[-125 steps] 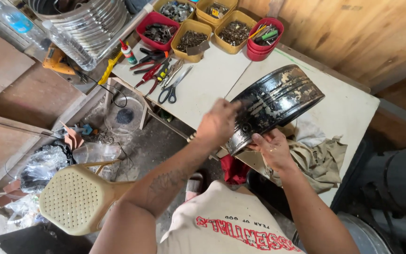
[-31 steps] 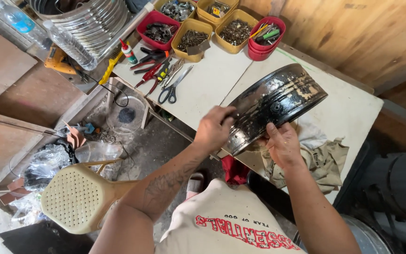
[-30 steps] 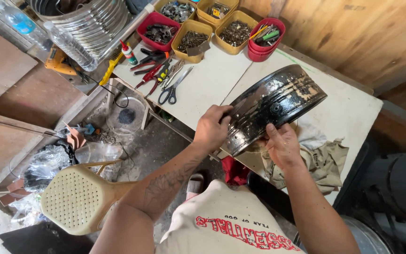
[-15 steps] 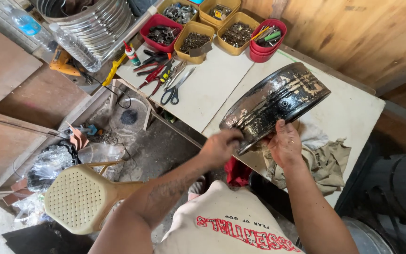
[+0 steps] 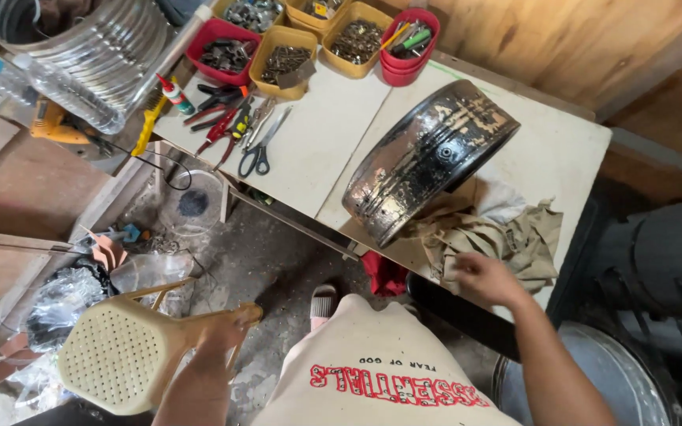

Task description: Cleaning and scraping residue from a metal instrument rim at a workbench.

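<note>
Right hand (image 5: 483, 278) rests open on the rag (image 5: 499, 237); left hand (image 5: 226, 327) grips the chair (image 5: 120, 359); the black rim (image 5: 428, 158) stands above them, at frame centre.

A pale counter (image 5: 333, 150) stands against a plank wall (image 5: 562, 39) of warm brown wood. Below lies a rough grey floor (image 5: 278, 268) — strewn with scraps. A cream plastic chair (image 5: 120, 359) sits near a wooden bench (image 5: 17, 205) in even daylight.

On the table (image 5: 325, 150), the wheel rim (image 5: 428, 158) stands on edge against the rags (image 5: 491, 237) to its right, scissors (image 5: 262, 146) and pliers (image 5: 219, 130) to its left, parts bins (image 5: 282, 59) behind them.
</note>
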